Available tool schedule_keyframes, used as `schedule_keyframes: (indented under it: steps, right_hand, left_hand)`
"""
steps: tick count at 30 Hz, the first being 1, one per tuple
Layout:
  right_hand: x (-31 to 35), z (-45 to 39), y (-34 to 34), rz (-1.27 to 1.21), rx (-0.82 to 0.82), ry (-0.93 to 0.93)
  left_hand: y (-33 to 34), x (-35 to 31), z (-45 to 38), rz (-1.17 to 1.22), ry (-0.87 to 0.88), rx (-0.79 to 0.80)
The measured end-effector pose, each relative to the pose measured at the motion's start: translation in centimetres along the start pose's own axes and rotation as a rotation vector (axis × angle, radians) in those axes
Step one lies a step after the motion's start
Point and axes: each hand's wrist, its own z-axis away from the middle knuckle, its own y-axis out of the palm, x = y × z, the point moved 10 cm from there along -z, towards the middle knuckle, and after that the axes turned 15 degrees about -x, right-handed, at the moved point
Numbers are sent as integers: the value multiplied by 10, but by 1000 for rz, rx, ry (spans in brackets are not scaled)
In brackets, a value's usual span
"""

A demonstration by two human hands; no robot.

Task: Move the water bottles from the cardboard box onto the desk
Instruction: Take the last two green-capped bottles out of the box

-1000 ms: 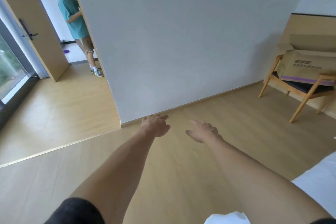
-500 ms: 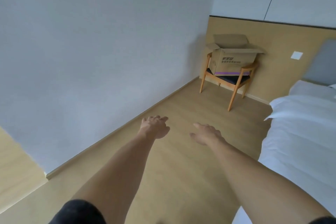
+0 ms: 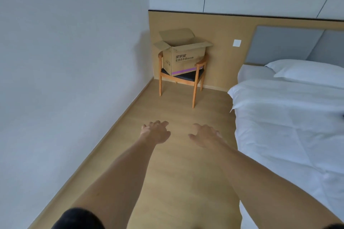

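Bedroom corner, cardboard box upright, flaps open

The view has swung right, bringing the cardboard box on its chair nearer and more central.

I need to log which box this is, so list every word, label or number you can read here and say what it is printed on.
"家家宜": top line, printed large on the front of the cardboard box standing on the chair.
"全效洗衣液": second line on the same face, less sharp, so my reading is not certain.
Smaller characters right of that line: too small to read.
Small mark on the box's left side: blurred, unreadable.
No other text shows.
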Motion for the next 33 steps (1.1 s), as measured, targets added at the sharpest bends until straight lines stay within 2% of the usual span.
schedule_keyframes:
  steps: [7, 14, 18, 26, 33]
  right_hand:
    - [-35, -110, 5, -41, -6, 87]
    - [-67, -257, -14, -95, -6, 90]
    - [-98, -337, -40, -118, -41, 120]
    - [-138, -443, -62, -127, -66, 135]
    - [-198, -524, -78, -125, -111, 251]
  left_hand:
    - [5, -36, -117, -43, 101, 17]
    - [-21, -47, -269, -58, 49, 8]
    - [-37, -79, -349, -21, 60, -35]
    - [-25, -150, -468, -40, 160, 11]
    - [-8, -210, -584, 4, 238, 43]
